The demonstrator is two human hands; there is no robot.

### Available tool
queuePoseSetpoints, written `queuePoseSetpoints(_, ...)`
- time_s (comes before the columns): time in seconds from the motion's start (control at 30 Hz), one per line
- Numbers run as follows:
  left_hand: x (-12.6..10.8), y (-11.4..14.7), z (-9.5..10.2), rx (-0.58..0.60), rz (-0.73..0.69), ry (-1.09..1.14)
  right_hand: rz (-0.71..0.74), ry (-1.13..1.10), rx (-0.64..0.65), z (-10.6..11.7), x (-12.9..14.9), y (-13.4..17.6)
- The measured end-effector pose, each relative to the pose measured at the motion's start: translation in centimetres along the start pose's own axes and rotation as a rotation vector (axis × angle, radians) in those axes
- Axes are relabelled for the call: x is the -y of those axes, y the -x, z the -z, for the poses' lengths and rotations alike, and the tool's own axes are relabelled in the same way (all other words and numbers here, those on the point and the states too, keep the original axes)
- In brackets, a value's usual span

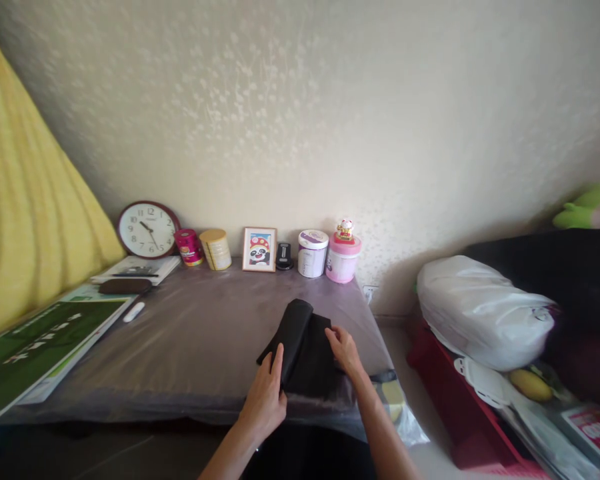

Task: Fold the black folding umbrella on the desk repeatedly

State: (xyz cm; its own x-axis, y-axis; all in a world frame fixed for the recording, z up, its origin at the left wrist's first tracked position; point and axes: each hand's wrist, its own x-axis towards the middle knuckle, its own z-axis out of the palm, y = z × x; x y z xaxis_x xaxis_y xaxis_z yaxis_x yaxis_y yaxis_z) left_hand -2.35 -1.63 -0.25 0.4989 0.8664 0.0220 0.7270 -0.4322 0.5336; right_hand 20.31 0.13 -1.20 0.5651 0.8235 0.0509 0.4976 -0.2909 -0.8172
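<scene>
A black, fabric-like piece (313, 363) lies near the front edge of the covered table, its left part folded or rolled into a thick upright bundle and its right part flatter. What kind of article it is, I cannot make out. My left hand (266, 393) grips the lower left side of the rolled part, the fingers pointing up along it. On the opposite side, my right hand (345, 348) pinches the upper right edge of the flat part between thumb and fingers. Some fingertips of both hands are hidden.
Along the wall stand a clock (149, 230), several canisters (313, 257), a framed panda picture (259, 250) and a small black device (284, 256). Green sheets (50, 347) and a brown case (125, 287) lie left. A red bin (445, 393) with a white bag (485, 313) stands right.
</scene>
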Motion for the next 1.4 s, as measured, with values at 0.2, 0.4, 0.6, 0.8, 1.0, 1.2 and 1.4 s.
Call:
queuePoseSetpoints(0.2, 0.1, 0.0, 0.0, -0.013, -0.02, 0.005, 0.012, -0.058, 0.022, -0.5, 1.3, 0.8)
queuePoseSetpoints(0.4, 0.2, 0.1, 0.1, -0.003, -0.019, -0.014, 0.111, -0.227, 0.066, -1.9, 4.0, 0.4)
queuePoseSetpoints(0.6, -0.2, 0.1, 0.5, 0.021, 0.009, -0.02, 0.034, -0.297, 0.142, -4.3, 7.4, 0.4)
queuePoseSetpoints(0.8, 0.3, -0.1, 0.1, -0.006, -0.021, -0.015, 0.023, -0.153, 0.132, -5.8, 8.8, 0.8)
queuePoseSetpoints(1.0, 0.7, -0.1, 0.0, -0.034, -0.058, -0.018, 0.085, 0.091, 0.11, -6.8, 9.1, 1.1)
queuePoseSetpoints(1.2, 0.9, 0.0, -0.2, -0.055, -0.043, -0.057, 0.086, 0.262, 0.126, -6.7, 10.2, 1.8)
queuePoseSetpoints(1.4, 1.5, -0.1, -0.6, -0.056, -0.041, -0.043, 0.12, 0.333, 0.122, -6.9, 10.8, 2.7)
